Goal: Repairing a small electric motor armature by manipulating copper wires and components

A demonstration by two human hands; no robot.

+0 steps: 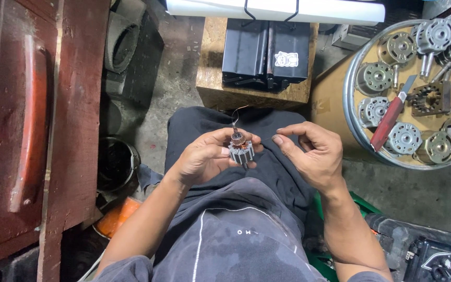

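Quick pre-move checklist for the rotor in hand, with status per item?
1. Left hand grips the small motor rotor: ok.
2. Right hand free, close beside the rotor, not touching: ok.
3. Thin wire at the rotor's top is loose, held by neither hand: not ok.
4. Copper winding intact: cannot tell.
5. Red-handled knife lies on the round tray of motors at the person's right: ok.

Repair workshop: round tray [348, 89] of small motors [375, 78], grimy concrete floor [424, 193], wooden block [210, 78].
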